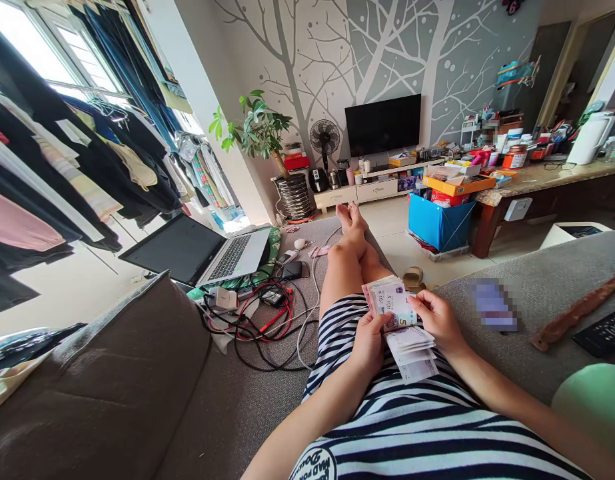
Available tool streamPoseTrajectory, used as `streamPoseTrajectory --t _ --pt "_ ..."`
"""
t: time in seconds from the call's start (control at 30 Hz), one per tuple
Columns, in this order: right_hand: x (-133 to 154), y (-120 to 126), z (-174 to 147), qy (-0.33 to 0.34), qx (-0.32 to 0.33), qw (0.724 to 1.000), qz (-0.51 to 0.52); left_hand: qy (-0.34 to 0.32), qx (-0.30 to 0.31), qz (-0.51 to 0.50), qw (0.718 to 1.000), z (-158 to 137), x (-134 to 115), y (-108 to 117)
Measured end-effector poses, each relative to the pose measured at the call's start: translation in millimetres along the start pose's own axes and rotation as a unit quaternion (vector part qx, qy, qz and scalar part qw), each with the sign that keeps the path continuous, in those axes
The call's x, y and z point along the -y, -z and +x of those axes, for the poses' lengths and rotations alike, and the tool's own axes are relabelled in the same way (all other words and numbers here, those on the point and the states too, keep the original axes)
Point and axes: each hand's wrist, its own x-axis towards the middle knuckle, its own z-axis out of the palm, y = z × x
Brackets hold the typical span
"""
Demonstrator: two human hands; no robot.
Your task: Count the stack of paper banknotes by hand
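A fanned stack of banknotes [393, 301] is held above my lap, a pale purple note with a 5 on top and pinkish ones behind it. My left hand [370, 340] pinches the stack's lower left edge with the thumb on top. Fingers of my right hand [437, 319] close on the right edge of the top note. Several more pale notes [412, 353] lie loosely overlapped on the striped clothing [367, 400] over my lap, just below both hands.
Beside my legs on the sofa [227, 393] are an open laptop [227, 260] and tangled cables [272, 333]. To the right lie a blurred purple item [493, 305], a brown stick-like object [582, 310] and a black remote [604, 337]. A blue box [440, 220] stands beyond, by a crowded table [542, 177].
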Motion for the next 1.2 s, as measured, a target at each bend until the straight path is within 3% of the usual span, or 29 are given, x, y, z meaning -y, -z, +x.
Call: streamPoseTrajectory --t 0.6,1.2 --pt "21.9 0.8 -3.4 -0.015 0.042 0.998 0.054 0.002 -0.025 0.009 1.000 5.6 1.8 2.4" --pt "14.1 0.3 -4.3 0.004 0.052 0.995 0.081 0.012 -0.009 -0.015 1.000 3.4 -1.6 -0.1"
